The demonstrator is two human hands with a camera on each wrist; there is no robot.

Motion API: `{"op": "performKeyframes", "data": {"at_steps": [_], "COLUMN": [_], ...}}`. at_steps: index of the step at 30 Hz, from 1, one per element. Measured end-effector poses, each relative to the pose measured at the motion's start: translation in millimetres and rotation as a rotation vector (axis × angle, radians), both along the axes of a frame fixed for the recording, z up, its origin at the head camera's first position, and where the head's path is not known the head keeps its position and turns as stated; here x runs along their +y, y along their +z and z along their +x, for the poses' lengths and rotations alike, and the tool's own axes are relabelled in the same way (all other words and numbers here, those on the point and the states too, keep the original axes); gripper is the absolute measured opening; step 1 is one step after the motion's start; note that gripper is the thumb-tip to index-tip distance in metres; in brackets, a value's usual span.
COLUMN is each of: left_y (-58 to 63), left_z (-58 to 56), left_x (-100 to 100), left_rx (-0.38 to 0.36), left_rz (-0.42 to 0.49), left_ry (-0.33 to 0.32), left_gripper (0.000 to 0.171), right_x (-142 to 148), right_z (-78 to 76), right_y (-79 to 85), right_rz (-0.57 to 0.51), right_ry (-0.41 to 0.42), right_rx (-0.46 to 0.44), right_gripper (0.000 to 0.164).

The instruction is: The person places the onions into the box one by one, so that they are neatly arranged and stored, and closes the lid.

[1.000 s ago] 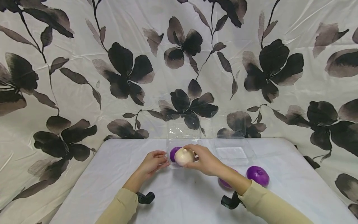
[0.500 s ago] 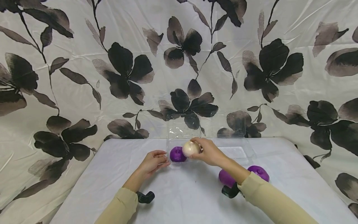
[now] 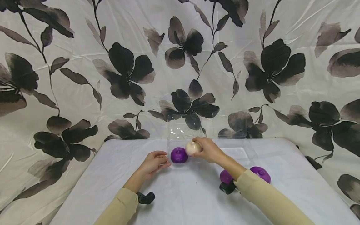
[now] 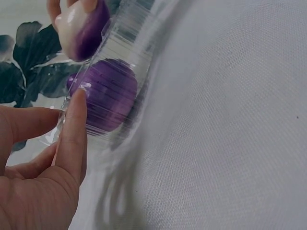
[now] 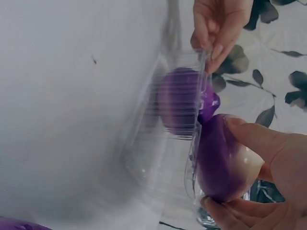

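Observation:
My right hand (image 3: 210,150) grips a purple-and-white turnip (image 3: 193,148) with its pale end up, thumb on one side and fingers on the other. It holds the turnip over the right half of a clear plastic box (image 5: 144,167). Another purple turnip (image 3: 179,155) sits inside the left half of that box, right beside the held one. My left hand (image 3: 154,163) pinches the box's near left rim between thumb and fingers, as the left wrist view (image 4: 48,158) shows. The box's lid (image 3: 184,126) stands raised at the back.
A second clear box (image 3: 236,153) lies to the right with its lid up. Nearer me on the white table (image 3: 185,200) are two purple turnips, one (image 3: 226,176) partly behind my right forearm and one (image 3: 261,174) beyond it. A floral cloth (image 3: 182,72) hangs behind.
My right hand has moved the held turnip right and slightly back, baring the purple turnip it partly covered. My left hand has stayed at the box rim.

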State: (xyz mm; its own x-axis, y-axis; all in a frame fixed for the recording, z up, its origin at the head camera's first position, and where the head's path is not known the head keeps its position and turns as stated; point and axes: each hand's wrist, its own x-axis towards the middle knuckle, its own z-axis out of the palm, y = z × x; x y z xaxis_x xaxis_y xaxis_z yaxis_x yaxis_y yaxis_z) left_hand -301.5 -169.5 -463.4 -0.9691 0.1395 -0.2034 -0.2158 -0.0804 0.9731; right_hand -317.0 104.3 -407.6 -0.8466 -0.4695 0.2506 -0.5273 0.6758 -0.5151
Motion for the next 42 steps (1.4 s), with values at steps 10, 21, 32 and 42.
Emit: {"op": "performKeyframes", "data": {"at_steps": [10,21,32,42], "left_y": [-0.1,-2.3,-3.2,-2.0], "left_z": [-0.1,-0.6,-1.9,-1.5], "left_x": [0,0,2,3], "left_rx": [-0.003,-0.006,-0.008,-0.004], "left_rz": [-0.001,0.002,0.005,-0.011], "left_ry": [-0.005,0.0,0.011,0.013], "left_gripper": [0.043,0.044,0.042,0.041], "right_x": [-2,-7,-15,-15], "right_z": [-7.4,-16.6,-16.4,-16.4], "right_y": [-13.0,-27.8,-30.7,-28.5], "right_rz": [0.059,0.102,0.214,0.224], "right_ry": [-0.038,-0.045,-0.074,-0.065], "right_rx": [0.019,0.051,0.024,0.04], "right_gripper": [0.057,0.059,0.055,0.058]}}
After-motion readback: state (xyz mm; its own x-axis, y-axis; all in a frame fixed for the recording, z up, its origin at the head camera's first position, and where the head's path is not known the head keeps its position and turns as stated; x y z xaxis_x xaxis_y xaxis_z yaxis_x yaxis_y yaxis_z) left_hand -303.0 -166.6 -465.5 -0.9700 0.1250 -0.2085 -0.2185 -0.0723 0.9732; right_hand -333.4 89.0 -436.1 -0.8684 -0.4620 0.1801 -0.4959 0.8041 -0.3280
